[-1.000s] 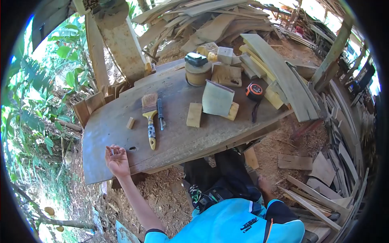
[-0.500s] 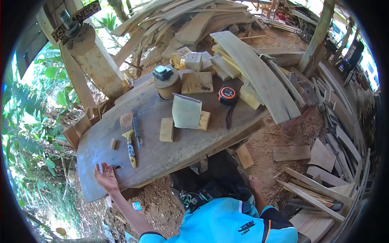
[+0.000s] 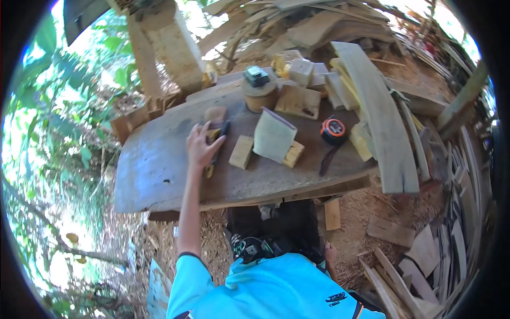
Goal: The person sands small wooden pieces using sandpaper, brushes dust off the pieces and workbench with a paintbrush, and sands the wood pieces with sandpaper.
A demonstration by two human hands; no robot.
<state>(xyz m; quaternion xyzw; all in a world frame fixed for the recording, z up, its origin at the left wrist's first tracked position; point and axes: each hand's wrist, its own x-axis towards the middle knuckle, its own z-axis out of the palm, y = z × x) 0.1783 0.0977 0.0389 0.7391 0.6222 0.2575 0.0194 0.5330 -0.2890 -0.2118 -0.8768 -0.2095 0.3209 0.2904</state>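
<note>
My left hand [image 3: 200, 149] reaches over the wooden table, fingers spread, above a paintbrush [image 3: 214, 114] and a slim blue-dark tool [image 3: 225, 128]. Its thumb points toward the slim tool; whether it touches either is unclear. The hand covers part of the brush handle. To the right lie a small wood block [image 3: 241, 151], a sheet of sandpaper [image 3: 274, 135] resting partly over another wood block [image 3: 293, 154], and an orange-black tape measure [image 3: 333, 131] with a strap. My right hand [image 3: 330, 253] hangs low beside my body, its fingers too small to make out.
A round wooden piece [image 3: 260, 97] with a dark device on top stands toward the table's back, near a flat wood piece [image 3: 298, 101]. A long board [image 3: 380, 117] leans at the right end. Offcuts [image 3: 390, 231] and planks lie on the sawdust-covered ground.
My left hand has moved from the table's near left edge forward and right, over the paintbrush and slim tool. The view has shifted. My right hand still hangs by my side.
</note>
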